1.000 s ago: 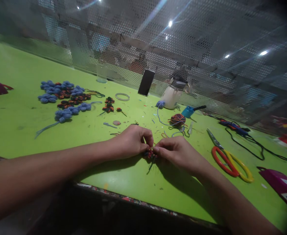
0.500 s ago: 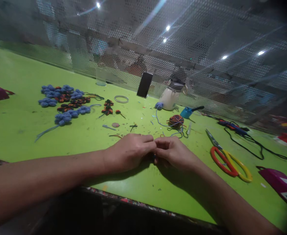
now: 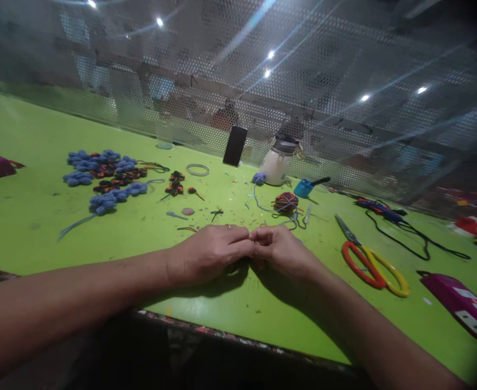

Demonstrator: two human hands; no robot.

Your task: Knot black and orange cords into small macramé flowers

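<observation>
My left hand and my right hand meet fingertip to fingertip over the green table, near its front edge. Both are closed in a pinch, and whatever they hold is hidden by the fingers. Beyond them lie a ball of dark multicoloured yarn, a small ball of blue yarn with a trailing strand, and short yarn scraps. Blue crocheted flowers and dark orange-and-black ones lie to the far left. A smaller dark orange-and-black piece lies nearer the middle.
Scissors with red and yellow handles lie right of my right hand, near a purple power strip. Behind stand a bottle, a blue container and a phone. A corded tool lies at the right. Perforated mesh borders the back.
The whole view has shifted a little, so most things on the table sit slightly further left. My hands stay together, with only a slight change in the fingers.
</observation>
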